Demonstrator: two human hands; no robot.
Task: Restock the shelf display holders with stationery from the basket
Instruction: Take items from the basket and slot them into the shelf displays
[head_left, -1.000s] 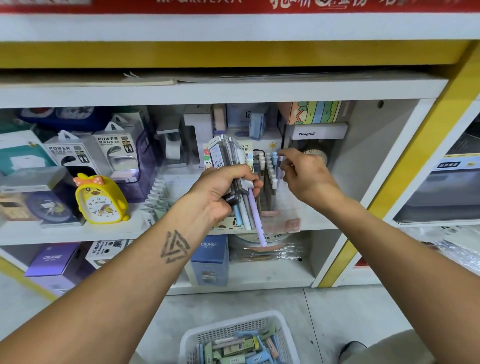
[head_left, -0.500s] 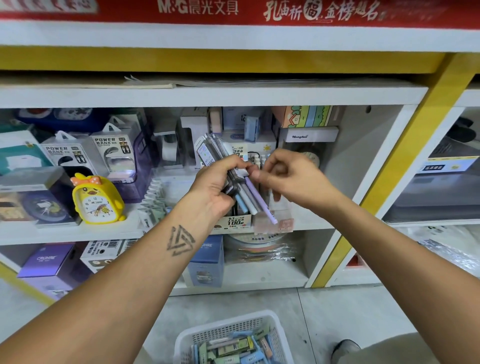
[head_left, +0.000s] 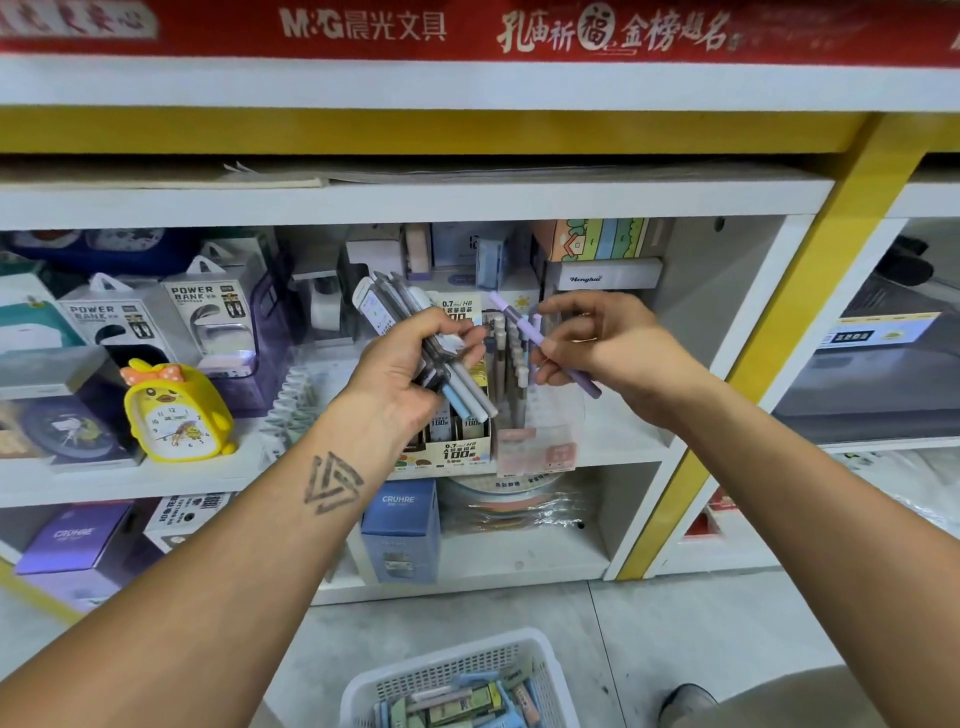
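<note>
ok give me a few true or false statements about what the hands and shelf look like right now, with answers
1. The right hand holds a single purple pen. True.
2. The left hand is empty. False: it grips a bundle of pens.
3. The white basket sits on the middle shelf. False: it is on the floor, below the hands.
4. A yellow duck alarm clock stands on the shelf to the left of the hands. True.
5. The purple pen is already in the clear pen holder. False: it is in the right hand's grip, above the holder.
</note>
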